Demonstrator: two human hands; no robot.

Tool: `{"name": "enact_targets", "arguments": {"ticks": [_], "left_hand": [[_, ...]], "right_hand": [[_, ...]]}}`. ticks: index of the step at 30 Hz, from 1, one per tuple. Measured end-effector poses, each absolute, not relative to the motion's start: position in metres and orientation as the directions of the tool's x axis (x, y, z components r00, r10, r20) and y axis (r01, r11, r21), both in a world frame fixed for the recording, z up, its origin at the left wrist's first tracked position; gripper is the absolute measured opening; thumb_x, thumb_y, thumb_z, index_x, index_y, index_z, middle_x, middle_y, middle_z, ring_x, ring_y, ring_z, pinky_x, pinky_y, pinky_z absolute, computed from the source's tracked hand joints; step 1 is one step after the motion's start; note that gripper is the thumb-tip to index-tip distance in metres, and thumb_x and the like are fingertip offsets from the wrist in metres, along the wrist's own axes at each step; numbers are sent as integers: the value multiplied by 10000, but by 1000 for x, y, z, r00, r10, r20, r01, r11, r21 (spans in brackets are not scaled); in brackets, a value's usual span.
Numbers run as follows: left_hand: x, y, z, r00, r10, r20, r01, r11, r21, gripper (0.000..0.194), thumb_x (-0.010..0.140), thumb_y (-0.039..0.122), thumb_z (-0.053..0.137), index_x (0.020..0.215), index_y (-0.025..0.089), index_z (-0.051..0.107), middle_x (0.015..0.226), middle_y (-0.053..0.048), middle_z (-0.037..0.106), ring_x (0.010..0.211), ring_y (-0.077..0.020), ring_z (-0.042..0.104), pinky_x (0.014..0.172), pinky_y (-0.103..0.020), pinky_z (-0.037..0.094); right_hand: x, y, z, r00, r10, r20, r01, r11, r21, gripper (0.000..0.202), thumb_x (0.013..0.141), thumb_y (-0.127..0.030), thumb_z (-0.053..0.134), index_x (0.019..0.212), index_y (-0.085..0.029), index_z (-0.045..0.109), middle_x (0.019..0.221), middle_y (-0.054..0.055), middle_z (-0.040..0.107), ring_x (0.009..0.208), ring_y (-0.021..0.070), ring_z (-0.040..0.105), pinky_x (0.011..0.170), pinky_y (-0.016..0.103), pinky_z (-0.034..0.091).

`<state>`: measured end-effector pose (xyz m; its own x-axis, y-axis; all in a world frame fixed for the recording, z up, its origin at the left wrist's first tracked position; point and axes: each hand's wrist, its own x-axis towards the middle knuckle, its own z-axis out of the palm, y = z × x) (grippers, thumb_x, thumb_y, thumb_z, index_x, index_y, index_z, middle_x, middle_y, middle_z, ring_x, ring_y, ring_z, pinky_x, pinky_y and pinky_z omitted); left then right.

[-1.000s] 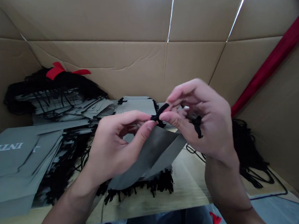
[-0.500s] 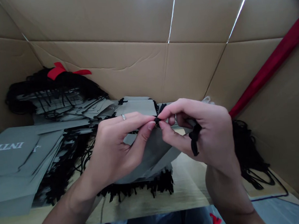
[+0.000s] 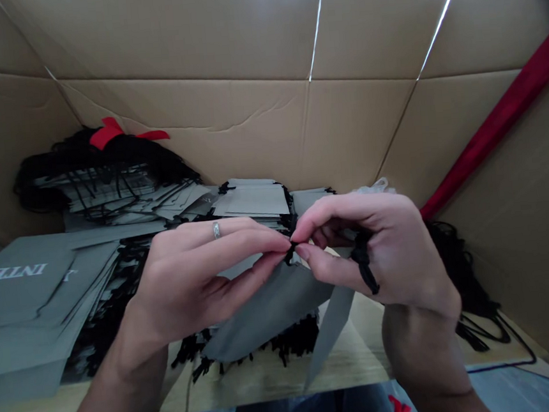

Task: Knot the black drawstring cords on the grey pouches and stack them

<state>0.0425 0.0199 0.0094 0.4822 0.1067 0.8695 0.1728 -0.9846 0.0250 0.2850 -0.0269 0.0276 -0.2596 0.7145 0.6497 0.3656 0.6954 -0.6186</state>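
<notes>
Head view. Your left hand (image 3: 199, 280): thumb and fingers pinched together at the tips on a short black cord (image 3: 292, 249). Your right hand (image 3: 389, 253): thumb and index finger pinch the same cord from the other side, remaining fingers curled. The cord sits at the top of a grey piece (image 3: 269, 309) that slants down below your hands; most of the cord is hidden by your fingertips.

Counts: two hands; one ring (image 3: 216, 229), on your left hand; one knotted black strand (image 3: 365, 265) against your right palm; one white-lettered "INTEX" print (image 3: 14, 272). Grey pieces in the stacks overlap too much to count.

Surroundings, near to far: red scrap (image 3: 399, 408) below the table edge; wooden table (image 3: 355, 359); black-fringed stack (image 3: 296, 340), partly covered by the grey piece and your left hand; large grey stack (image 3: 19, 318) at left; black cord bundle (image 3: 458, 273) at right; middle stack (image 3: 250, 200) beyond your hands; red strip (image 3: 107, 134) on the dark pile (image 3: 59, 167); cardboard wall (image 3: 190, 117) behind.
</notes>
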Motion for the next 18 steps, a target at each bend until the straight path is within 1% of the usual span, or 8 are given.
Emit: {"name": "enact_targets", "arguments": {"ticks": [4, 6, 7, 9, 11, 14, 18], "left_hand": [[38, 17, 8, 531, 46, 846, 229, -969, -91, 173, 991, 67, 849, 1109, 183, 797, 1019, -15, 893, 821, -128, 859, 815, -193, 683], [38, 16, 7, 544, 31, 839, 237, -964, -118, 140, 1005, 103, 848, 1106, 183, 793, 1001, -21, 892, 794, -144, 858, 798, -221, 690], [38, 15, 7, 540, 34, 841, 245, -962, -118, 134, 1006, 110, 846, 1100, 188, 791, 994, -18, 893, 775, -145, 854, 776, -229, 687], [39, 14, 8, 507, 69, 859, 252, -965, -72, 142, 980, 111, 847, 1062, 209, 786, 968, 5, 894, 724, -130, 837, 704, -223, 663], [42, 14, 9, 463, 133, 876, 219, -975, 33, 172, 925, 93, 851, 1002, 230, 780, 895, 40, 881, 661, -99, 809, 629, -188, 625], [47, 19, 11, 430, 183, 884, 80, -983, 164, 192, 856, 77, 861, 939, 232, 782, 781, 55, 845, 623, -98, 799, 601, -158, 621], [53, 30, 9, 423, 206, 883, -101, -957, 272, 205, 804, 67, 892, 927, 205, 802, 754, 17, 841, 605, -131, 805, 587, -168, 644]], "right_hand": [[285, -26, 27, -315, 674, 668, 407, 732, -547, 231, 847, -24, 765, 921, -236, 818, 767, -39, 734, 647, 105, 640, 556, 250, 497], [285, -26, 28, -339, 653, 677, 428, 748, -508, 236, 848, -23, 750, 923, -235, 819, 771, -35, 746, 655, 106, 652, 576, 251, 507], [284, -26, 28, -344, 653, 675, 427, 749, -507, 236, 846, -24, 747, 920, -235, 820, 772, -35, 749, 655, 105, 653, 580, 250, 509], [284, -26, 29, -336, 676, 656, 394, 733, -554, 229, 836, -27, 748, 901, -235, 819, 771, -35, 748, 652, 106, 644, 572, 247, 508], [282, -26, 29, -329, 717, 615, 320, 697, -641, 206, 820, -31, 757, 868, -223, 813, 748, -37, 731, 631, 101, 619, 546, 240, 496], [280, -24, 31, -348, 770, 534, 205, 618, -759, 176, 777, -16, 770, 821, -184, 799, 686, -52, 678, 578, 75, 560, 497, 208, 451], [279, -18, 34, -392, 797, 459, 92, 531, -842, 161, 732, 2, 785, 792, -148, 782, 607, -71, 624, 513, 53, 518, 439, 176, 389]]}}
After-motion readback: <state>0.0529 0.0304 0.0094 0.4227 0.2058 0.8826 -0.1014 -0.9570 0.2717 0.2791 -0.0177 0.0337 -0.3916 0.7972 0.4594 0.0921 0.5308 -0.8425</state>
